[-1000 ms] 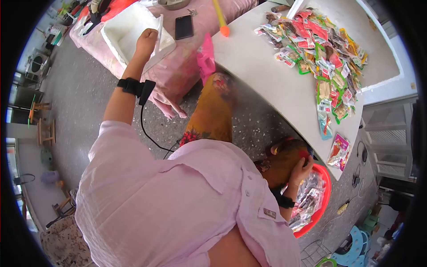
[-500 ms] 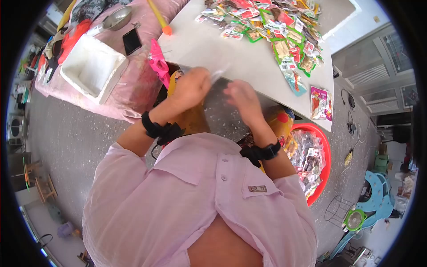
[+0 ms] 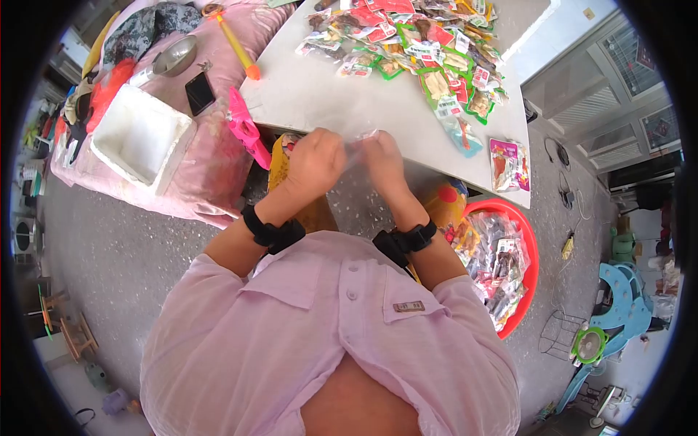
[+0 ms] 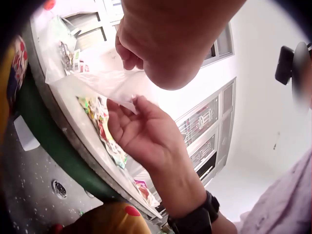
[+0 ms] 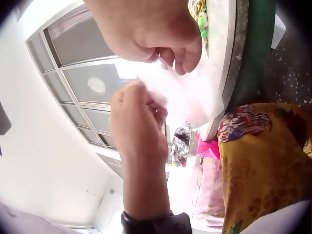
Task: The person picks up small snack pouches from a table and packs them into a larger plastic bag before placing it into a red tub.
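A thin clear plastic bag (image 4: 108, 82) is stretched between both hands, over the near edge of the white table (image 3: 305, 91). My left hand (image 3: 318, 163) has its fingers curled and grips one side of the bag. Opposite it, my right hand (image 3: 383, 163) pinches the bag's other side between thumb and fingers, as the left wrist view shows. In the right wrist view the film (image 5: 192, 95) hangs down from the hands, pale and washed out by light. A heap of small sealed food packets (image 3: 436, 58) lies farther back on the table.
A white foam box (image 3: 131, 138) sits on the pink-covered surface at left, near a phone (image 3: 200, 93) and metal pan (image 3: 176, 57). One packet (image 3: 509, 166) lies alone near the table's right corner. Below it stands a red basin (image 3: 533, 276) full of packets.
My left hand has come from the foam box to in front of the body with the bag. My right hand has risen from beside the knee and now pinches the bag too.
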Demonstrator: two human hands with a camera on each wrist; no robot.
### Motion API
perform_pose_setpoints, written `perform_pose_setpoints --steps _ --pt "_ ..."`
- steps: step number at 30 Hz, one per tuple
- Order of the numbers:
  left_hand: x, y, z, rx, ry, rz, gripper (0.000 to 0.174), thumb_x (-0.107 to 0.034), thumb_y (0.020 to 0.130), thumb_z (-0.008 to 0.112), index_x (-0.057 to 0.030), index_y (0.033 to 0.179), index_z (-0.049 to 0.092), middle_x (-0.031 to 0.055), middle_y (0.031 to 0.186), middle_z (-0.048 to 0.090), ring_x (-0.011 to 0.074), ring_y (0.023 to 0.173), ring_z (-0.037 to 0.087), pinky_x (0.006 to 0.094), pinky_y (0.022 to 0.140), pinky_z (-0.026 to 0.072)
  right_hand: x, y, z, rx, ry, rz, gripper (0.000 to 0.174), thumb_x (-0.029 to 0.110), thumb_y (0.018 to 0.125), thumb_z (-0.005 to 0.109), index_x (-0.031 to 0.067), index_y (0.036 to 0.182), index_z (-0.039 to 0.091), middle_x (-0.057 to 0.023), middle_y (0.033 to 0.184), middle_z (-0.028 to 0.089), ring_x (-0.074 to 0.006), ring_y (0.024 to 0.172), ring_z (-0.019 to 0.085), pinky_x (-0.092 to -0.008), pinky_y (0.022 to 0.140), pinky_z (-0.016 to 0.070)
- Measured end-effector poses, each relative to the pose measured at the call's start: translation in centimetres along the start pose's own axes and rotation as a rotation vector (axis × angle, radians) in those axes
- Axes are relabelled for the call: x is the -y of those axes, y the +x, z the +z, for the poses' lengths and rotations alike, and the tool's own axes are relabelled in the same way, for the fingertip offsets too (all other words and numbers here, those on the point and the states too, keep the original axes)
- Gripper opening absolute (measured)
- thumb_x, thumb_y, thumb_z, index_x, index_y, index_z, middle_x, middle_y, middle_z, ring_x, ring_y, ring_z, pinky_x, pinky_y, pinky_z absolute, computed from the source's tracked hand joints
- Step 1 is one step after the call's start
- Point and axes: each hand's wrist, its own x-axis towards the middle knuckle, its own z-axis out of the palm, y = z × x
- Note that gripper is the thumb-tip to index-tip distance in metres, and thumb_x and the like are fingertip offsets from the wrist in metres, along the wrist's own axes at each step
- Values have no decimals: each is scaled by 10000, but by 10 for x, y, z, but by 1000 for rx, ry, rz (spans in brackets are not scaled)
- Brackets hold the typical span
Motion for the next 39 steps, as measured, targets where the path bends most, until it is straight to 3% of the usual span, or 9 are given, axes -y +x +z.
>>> perform_pose_setpoints --steps 6,9,15,19,25,30,33,36,39 --pt "-6 -17 18 16 -4 -50 232 -73 647 545 -35 875 520 118 706 517 306 656 516 397 582 419 -8 1 8 69 186 36 149 105 790 422 35 874 522 -39 785 540 -105 674 502 -228 602 414" --pt "5 -20 15 178 55 -96 244 -64 623 551 -34 864 524 111 736 512 293 645 514 379 572 419 -16 7 -2 89 208 95 167 79 777 416 36 902 518 -37 805 534 -101 682 500 -225 600 416" --pt "-4 21 -20 -8 276 204 238 -62 578 554 -41 813 525 68 632 462 233 591 500 332 531 410 -4 19 -4 -35 160 38 186 18 759 396 28 909 506 -35 796 528 -102 686 506 -219 603 424" --pt "-4 27 2 163 281 264 196 -103 591 552 -59 779 520 55 611 454 227 579 501 339 520 404 -4 31 -6 -101 233 62 214 17 749 403 8 945 489 -31 786 529 -107 696 507 -232 594 430" --pt "29 19 76 373 169 155 167 -133 633 518 -74 787 538 81 648 509 265 603 525 368 539 421 -56 64 -43 -228 -639 -164 340 90 726 455 -22 1046 425 -174 735 569 -285 682 570 -352 606 442" --pt "34 36 103 698 -5 -141 174 -192 685 524 -67 805 534 100 763 555 298 713 534 400 619 429 -41 58 -50 -252 -686 -146 366 112 729 469 -6 1071 410 -179 720 565 -323 670 560 -385 602 435" --pt "49 49 103 628 -147 -7 230 -261 708 540 -66 831 538 111 824 551 284 786 525 385 662 423 -45 61 -55 -292 -658 -179 355 114 733 473 3 1066 416 -156 713 569 -315 652 559 -386 589 434" --pt "74 71 96 449 -168 -63 309 -312 722 548 -58 897 543 133 883 541 280 860 505 370 733 404 -46 61 -53 -339 -691 -206 344 117 732 480 22 1059 426 -144 698 570 -311 632 557 -387 578 434" --pt "128 96 108 209 45 -49 345 -308 744 536 -52 974 534 158 965 527 303 936 477 361 815 371 -51 62 -47 -371 -728 -240 332 118 732 479 42 1052 438 -142 693 570 -314 624 554 -393 576 433"
